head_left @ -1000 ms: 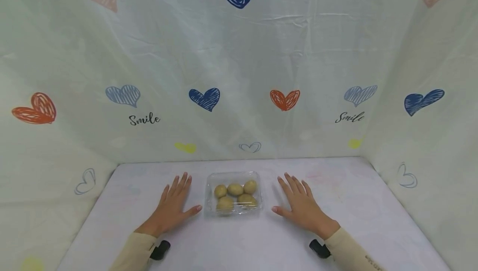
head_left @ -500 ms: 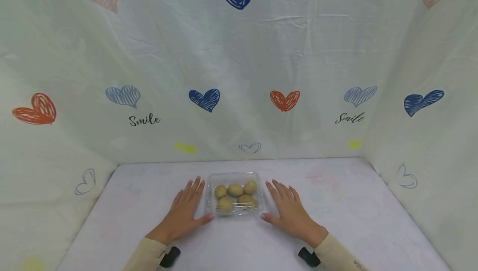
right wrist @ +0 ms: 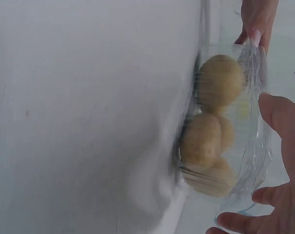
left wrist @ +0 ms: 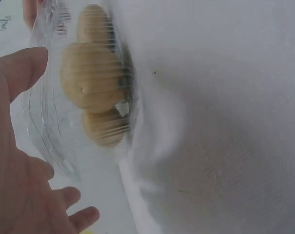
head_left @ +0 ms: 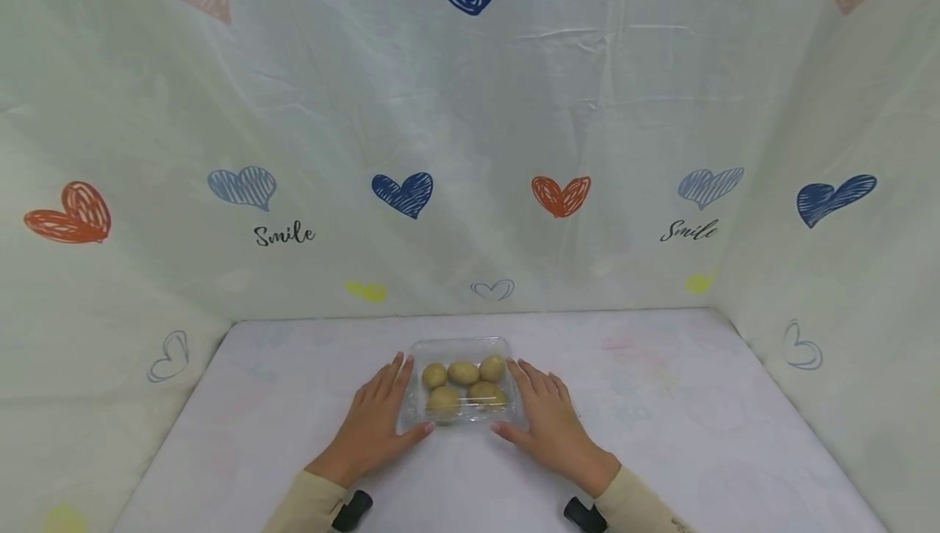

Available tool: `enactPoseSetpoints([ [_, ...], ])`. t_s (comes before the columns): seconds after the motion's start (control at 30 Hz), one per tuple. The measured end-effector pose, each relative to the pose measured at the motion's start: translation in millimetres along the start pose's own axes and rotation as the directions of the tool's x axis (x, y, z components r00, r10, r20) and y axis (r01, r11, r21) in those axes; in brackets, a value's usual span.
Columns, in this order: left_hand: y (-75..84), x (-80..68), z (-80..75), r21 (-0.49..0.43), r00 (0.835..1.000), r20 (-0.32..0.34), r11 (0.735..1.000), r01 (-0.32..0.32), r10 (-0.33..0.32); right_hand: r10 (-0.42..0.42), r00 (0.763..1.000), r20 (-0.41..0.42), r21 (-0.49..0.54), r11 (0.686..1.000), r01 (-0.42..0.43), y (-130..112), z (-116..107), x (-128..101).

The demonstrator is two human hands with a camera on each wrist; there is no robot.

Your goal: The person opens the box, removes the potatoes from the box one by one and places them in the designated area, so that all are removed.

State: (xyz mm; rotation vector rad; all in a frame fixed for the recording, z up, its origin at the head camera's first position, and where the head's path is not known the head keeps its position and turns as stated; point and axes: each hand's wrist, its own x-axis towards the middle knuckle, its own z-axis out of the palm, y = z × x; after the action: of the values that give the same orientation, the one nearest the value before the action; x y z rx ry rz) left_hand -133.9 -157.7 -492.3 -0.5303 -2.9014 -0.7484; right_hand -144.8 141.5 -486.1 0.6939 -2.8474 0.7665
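The clear plastic box [head_left: 463, 380] sits near the middle of the worktop [head_left: 661, 435], lid down, with five small brownish-yellow potatoes [head_left: 463, 373] inside. To the left of the box, the left hand [head_left: 378, 419] lies flat on the worktop with its fingers straight and together; the thumb tip reaches the box's near left corner and the fingers run along its left wall, but nothing is gripped. To the right of the box, the right hand [head_left: 547, 423] mirrors it: fingers extended along the right wall, thumb at the near right corner, no grasp closed. The wrist views show each palm just beside the clear wall, whether in firm contact I cannot tell. Judgement: the hands are placed at the box; it remains unlifted and unopened, so the handling itself remains to be done.
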Motion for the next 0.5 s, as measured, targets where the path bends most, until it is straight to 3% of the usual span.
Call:
enactPoseSetpoints([
  [0.27,11.4,0.3,-4.0,-0.006,1.0,-0.017,1.0,0.022,-0.022,-0.005,0.997,-0.083,0.004,1.0,0.005,-7.4,7.4,2.1],
  [0.5,14.4,0.2,-0.5,-0.002,0.999,-0.034,0.999,0.032,-0.032,0.022,0.995,-0.093,0.038,0.999,-0.019,-11.7,11.3,4.1],
])
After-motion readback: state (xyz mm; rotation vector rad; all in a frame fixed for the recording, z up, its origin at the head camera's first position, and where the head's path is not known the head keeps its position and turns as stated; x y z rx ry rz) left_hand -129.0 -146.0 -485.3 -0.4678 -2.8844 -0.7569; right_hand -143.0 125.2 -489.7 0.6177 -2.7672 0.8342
